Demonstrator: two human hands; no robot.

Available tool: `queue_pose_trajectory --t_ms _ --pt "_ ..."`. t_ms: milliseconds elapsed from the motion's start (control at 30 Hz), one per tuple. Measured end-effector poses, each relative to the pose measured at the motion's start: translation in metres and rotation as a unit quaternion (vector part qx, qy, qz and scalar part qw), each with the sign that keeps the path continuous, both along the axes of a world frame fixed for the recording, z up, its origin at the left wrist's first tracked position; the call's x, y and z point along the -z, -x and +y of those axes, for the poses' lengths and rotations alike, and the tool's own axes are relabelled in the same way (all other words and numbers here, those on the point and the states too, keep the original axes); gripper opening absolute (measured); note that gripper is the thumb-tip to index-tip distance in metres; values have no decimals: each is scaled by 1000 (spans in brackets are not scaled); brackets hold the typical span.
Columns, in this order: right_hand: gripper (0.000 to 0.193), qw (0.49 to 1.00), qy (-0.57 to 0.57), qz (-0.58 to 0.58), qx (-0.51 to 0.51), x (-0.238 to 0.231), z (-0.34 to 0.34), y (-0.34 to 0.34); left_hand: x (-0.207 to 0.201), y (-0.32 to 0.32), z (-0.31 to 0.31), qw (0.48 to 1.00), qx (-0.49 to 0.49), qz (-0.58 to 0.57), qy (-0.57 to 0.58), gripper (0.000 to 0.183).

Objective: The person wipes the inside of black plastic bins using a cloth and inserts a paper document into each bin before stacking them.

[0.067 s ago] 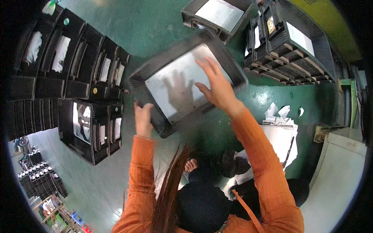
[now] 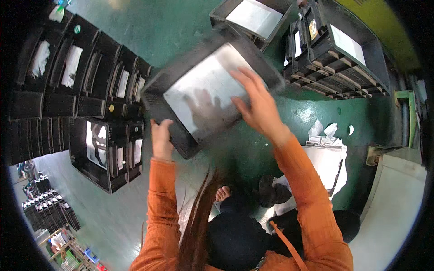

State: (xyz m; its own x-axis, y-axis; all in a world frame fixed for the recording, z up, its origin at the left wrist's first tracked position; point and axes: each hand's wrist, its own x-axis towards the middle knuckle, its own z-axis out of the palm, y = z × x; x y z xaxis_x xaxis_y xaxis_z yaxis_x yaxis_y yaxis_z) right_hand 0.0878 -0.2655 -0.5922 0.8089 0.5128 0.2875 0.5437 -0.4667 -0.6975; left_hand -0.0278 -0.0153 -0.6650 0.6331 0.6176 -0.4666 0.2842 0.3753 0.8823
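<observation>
A black plastic crate [image 2: 181,137] hangs tilted in front of me, slightly smeared by motion. On its floor lies a pale, shiny sheet [image 2: 181,92] that mirrors a hand. My left hand [image 2: 161,137] grips the crate's near left wall, thumb up along the rim. Over the crate's right part is my right hand [image 2: 260,108], its fingers stretched and spread above the sheet. Whether those fingertips touch the sheet, I cannot tell. Nothing shows in that right hand.
Stacked black crates with white papers [image 2: 72,65] line the left. At the far side stands another crate [image 2: 221,18] with a white sheet, and more crates [image 2: 334,74] are at the far right. Loose white papers [image 2: 323,165] lie right of my legs, beside a pale cabinet [image 2: 395,189].
The crate has shifted a little to the left and away from me, with my left hand on it. My right hand has moved slightly right and nearer to me relative to the crate.
</observation>
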Motion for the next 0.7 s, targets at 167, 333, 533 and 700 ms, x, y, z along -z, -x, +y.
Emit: queue_pose_trajectory --t_ms 167,333,533,700 --pt "33 994 -55 -9 95 -36 -62 38 -50 -103 1 995 21 -90 40 54" --pt "22 971 -42 138 192 -14 -112 88 -42 -262 -27 988 17 -145 55 76" --pt "20 932 0 196 306 -4 -170 125 -26 -362 -106 986 55 -69 141 90" --pt "20 909 15 196 367 -7 -195 127 -33 -392 -167 986 83 -69 124 93"
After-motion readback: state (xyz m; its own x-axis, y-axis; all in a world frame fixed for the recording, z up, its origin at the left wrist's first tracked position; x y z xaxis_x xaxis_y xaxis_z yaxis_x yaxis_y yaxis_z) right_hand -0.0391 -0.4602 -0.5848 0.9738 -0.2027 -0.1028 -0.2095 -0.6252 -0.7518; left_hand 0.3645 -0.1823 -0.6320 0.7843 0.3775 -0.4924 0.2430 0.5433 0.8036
